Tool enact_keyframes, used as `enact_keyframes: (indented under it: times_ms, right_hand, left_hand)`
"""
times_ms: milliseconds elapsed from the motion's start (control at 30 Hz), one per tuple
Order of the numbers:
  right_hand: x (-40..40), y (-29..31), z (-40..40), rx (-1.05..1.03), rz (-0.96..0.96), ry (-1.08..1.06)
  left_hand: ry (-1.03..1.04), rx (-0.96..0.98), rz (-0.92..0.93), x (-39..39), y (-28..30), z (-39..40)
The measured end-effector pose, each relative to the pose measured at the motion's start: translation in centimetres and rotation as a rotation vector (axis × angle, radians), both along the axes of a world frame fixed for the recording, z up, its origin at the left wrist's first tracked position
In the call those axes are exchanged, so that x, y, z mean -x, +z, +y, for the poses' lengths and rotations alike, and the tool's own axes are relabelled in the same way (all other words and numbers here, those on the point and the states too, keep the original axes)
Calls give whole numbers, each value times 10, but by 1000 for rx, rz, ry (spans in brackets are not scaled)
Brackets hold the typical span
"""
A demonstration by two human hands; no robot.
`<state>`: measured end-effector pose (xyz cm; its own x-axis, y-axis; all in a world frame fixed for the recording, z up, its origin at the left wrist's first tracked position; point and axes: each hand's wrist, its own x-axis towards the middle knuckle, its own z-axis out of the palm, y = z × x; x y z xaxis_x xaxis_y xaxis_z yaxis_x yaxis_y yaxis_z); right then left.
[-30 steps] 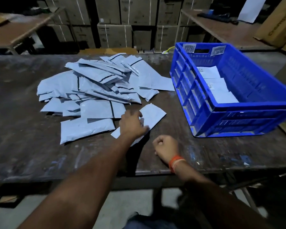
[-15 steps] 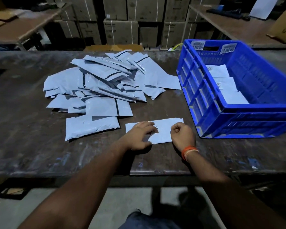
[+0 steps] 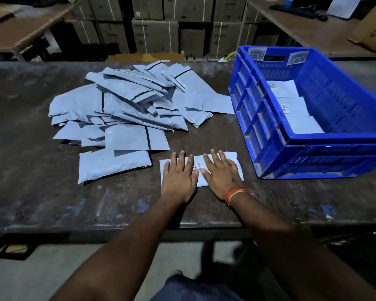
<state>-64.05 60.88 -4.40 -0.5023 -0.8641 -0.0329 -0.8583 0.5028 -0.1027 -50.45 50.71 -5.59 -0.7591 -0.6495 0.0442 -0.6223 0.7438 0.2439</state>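
A flat grey mailer packet [image 3: 234, 158] lies on the dark table [image 3: 41, 203] near its front edge, a printed label patch showing between my hands. My left hand [image 3: 179, 177] presses flat on the packet's left half with straight fingers. My right hand [image 3: 223, 173], with an orange wristband, presses flat on the right half. A heap of several grey mailer packets [image 3: 128, 105] spreads behind and to the left. A blue plastic crate [image 3: 313, 140] stands at the right with labelled packets [image 3: 295, 105] lying inside.
Stacked cardboard boxes [image 3: 154, 38] line the back. Wooden tables stand at the far left [image 3: 20, 31] and far right [image 3: 302, 25]. A single packet [image 3: 113, 166] lies just left of my hands.
The packet was pulled from beside the heap toward the front edge and turned square. Both hands went from curled to flat, spread on top of it.
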Motion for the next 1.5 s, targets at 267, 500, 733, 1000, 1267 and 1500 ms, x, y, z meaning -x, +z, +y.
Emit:
enact_keyframes:
  times_ms: [267, 500, 733, 1000, 1267, 1500]
  right_hand:
    - [26, 3, 19, -57, -66, -182]
    - [22, 14, 25, 198, -70, -435]
    - [21, 25, 25, 351, -425, -496]
    - [18, 48, 29, 606, -685, -365]
    - [39, 140, 1, 842, -655, -169]
    - [75, 206, 21, 851, -583, -137]
  left_hand:
    - [95, -19, -97, -30, 3, -27]
    - [375, -24, 53, -34, 26, -9]
    - [552, -390, 151, -23, 43, -6]
    - [462, -744, 520, -42, 57, -49]
    - [294, -908, 764, -40, 157, -83]
    - [159, -778, 749, -3, 217, -85]
